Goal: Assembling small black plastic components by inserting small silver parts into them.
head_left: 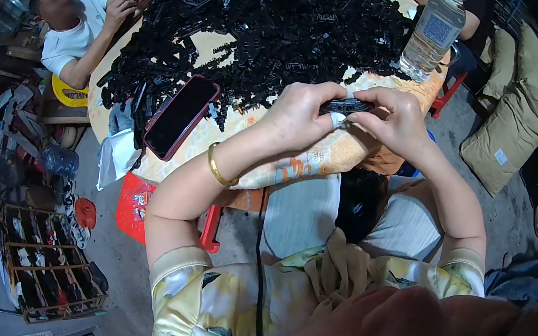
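Black piece (pixel 346 106), long axis roughly crosswise, spans from left hand (pixel 301 117) to right hand (pixel 396 116), equally near; both pinch its ends, nearly closed.

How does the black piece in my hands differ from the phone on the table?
The black piece is held between your left hand and right hand; the phone lies on the table, untouched. The black piece is small and narrow, while the phone is a larger flat rectangle with a reddish edge. Both look mainly black.
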A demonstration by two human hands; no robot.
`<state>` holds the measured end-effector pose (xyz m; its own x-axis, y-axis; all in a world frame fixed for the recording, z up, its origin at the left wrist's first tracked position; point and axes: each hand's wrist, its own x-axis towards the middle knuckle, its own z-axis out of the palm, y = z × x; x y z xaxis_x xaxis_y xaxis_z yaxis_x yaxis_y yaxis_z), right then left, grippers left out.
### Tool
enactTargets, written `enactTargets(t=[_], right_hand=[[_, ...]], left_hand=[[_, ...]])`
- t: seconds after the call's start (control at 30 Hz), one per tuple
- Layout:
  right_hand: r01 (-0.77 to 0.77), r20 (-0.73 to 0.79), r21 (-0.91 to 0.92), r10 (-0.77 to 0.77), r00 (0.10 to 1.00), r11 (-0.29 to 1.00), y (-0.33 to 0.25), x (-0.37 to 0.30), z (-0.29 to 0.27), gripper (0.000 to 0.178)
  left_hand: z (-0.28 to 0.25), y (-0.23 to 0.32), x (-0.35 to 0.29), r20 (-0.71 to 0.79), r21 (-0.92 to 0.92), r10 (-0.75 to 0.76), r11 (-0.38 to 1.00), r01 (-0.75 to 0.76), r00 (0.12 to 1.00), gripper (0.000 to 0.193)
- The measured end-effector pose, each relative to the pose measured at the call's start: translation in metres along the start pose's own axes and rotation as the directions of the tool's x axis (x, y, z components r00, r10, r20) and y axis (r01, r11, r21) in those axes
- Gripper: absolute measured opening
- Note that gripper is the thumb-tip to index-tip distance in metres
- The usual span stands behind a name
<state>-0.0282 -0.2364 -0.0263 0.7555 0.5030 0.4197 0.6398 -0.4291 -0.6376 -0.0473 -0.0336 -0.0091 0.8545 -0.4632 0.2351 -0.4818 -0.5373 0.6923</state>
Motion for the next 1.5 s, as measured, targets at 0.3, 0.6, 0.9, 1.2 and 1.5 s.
enactTargets(t=[0.3, 0.6, 0.9, 1.2, 1.5], right_hand=[[-0.151, 0.549, 0.191, 0.022, 0.835, 0.97, 0.018, 0.009, -0.047, 0.024], [0.186, -0.015, -0.515, -0.226, 0.974, 0.837, 0.045, 0.032, 0.013, 0.018], [0.237, -0.024, -0.422, -0.272, 0.962, 0.875, 0.036, 0.031, 0.009, 0.01], [0.043, -0.251, 0.317, 0.04, 0.967, 0.948, -0.001, 0.018, 0.008, 0.023], [0.317, -0.376, -0.014, -0.298, 0.877, 0.948, 0.005, 0.018, 0.013, 0.015]], left_hand=[[-0.083, -0.087, 0.011, -0.515, 0.554, -0.204, 0.662, 0.505, 0.833, 0.042], [-0.094, -0.119, 0.018, -0.382, -0.038, -0.509, 0.843, 0.537, 0.772, 0.037], [-0.083, -0.066, 0.015, -0.489, -0.349, -0.328, 0.923, 0.163, 0.808, 0.028], [-0.009, -0.027, 0.013, 0.066, -0.865, -0.258, 0.466, 0.184, 0.964, 0.037], [0.008, -0.02, 0.015, 0.06, -0.821, -0.25, 0.538, 0.19, 0.966, 0.033]])
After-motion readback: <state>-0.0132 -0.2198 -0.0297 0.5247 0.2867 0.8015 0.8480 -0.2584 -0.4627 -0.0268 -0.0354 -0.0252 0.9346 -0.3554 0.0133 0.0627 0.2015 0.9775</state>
